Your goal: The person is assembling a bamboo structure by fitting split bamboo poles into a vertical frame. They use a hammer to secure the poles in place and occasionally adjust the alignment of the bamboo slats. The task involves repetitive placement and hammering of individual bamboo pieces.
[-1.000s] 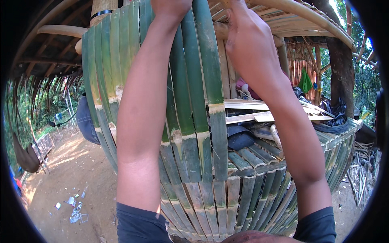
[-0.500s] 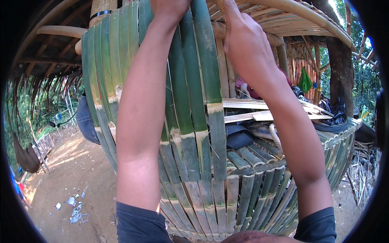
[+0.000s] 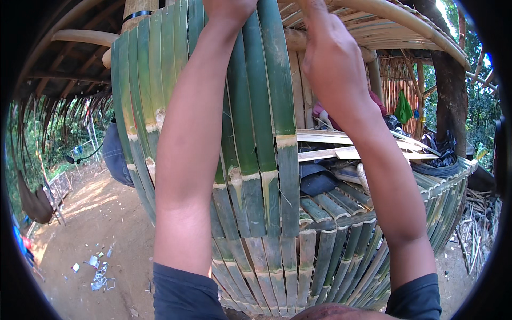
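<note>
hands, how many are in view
2: left hand at the top edge, partly cropped, before the green slats; right hand to their right, upper centre. Others may be hidden.

The green bamboo strips [image 3: 264, 112] stand close together like a wall, and their cracks are too thin for a hand. Between their right edge and the right hand [image 3: 332, 58] there is an open gap (it looks skinnier up high). Behind that gap, pale slats [image 3: 322, 136] and a dark floppy thing [image 3: 316, 180] are in the way. A curved pole [image 3: 405, 20] blocks the upper right.
</note>
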Tool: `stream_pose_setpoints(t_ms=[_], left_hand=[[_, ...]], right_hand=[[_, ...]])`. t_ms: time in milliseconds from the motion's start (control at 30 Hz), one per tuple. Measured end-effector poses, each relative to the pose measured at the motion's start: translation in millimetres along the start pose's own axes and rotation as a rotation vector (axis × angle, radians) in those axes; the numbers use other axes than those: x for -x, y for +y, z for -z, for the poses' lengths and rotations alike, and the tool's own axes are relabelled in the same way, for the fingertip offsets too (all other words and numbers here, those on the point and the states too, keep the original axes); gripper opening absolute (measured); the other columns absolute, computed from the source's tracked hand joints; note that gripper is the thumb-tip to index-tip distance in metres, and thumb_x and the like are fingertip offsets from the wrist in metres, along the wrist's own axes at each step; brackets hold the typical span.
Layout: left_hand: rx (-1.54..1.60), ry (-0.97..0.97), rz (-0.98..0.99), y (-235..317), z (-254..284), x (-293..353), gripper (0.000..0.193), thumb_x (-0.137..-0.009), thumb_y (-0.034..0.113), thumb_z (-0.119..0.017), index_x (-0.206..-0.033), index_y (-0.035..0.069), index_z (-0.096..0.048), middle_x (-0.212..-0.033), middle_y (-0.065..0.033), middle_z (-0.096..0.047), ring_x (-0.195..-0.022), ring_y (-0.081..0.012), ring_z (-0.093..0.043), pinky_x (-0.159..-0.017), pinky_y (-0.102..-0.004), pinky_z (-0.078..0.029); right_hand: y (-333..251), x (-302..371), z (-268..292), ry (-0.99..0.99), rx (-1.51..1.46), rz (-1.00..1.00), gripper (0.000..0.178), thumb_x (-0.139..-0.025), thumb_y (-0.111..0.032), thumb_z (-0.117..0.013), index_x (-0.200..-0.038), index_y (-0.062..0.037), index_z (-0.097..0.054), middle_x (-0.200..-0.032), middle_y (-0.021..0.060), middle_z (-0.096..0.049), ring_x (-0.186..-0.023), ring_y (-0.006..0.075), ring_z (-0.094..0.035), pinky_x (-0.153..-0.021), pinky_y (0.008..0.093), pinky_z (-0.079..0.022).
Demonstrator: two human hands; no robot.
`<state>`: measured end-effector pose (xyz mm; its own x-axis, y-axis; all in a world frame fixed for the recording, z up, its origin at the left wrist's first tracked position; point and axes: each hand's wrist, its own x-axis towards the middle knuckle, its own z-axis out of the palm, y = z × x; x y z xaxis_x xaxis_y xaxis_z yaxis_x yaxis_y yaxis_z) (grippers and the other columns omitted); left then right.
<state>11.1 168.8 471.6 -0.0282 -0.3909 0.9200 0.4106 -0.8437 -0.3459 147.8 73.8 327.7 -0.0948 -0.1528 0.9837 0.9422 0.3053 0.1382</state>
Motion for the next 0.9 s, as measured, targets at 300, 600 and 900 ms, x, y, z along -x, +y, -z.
stream_pose_setpoints(t_ms=[300, 600, 900], left_hand=[[0.042, 0.055, 0.027, -2, -2, 2, 0.045, -0.078, 0.014, -0.088, -0.105, 0.001, -0.053, -0.076, -0.0145, -0.073, -0.072, -0.0299, -0.074, -0.065, -0.0406, -0.055], [-0.036, 0.074, 0.015, -2, -4, 1, 0.047, -0.080, 0.019, -0.088, -0.107, 0.004, -0.052, -0.082, -0.0131, -0.073, -0.080, -0.0286, -0.074, -0.069, -0.0416, -0.054], [0.019, 0.062, 0.056, -3, -5, 5, 0.049, -0.080, 0.015, -0.087, -0.113, 0.003, -0.053, -0.084, -0.0124, -0.075, -0.081, -0.0286, -0.074, -0.074, -0.0408, -0.056]], right_hand=[[-5, 16, -20, 0.212, -0.319, -0.058, 0.037, -0.098, -0.011, -0.066, -0.124, 0.0090, -0.051, -0.091, 0.0307, -0.070, -0.093, 0.0502, -0.069, -0.079, 0.0525, -0.054], [-16, 26, -24, 0.044, -0.389, -0.360, 0.039, -0.082, -0.011, -0.085, -0.103, 0.0046, -0.057, -0.089, 0.0222, -0.074, -0.086, 0.0383, -0.075, -0.077, 0.0438, -0.058], [-11, 28, -29, 0.020, -0.445, -0.345, 0.040, -0.082, -0.013, -0.085, -0.105, 0.0043, -0.058, -0.085, 0.0191, -0.075, -0.084, 0.0363, -0.076, -0.077, 0.0430, -0.059]])
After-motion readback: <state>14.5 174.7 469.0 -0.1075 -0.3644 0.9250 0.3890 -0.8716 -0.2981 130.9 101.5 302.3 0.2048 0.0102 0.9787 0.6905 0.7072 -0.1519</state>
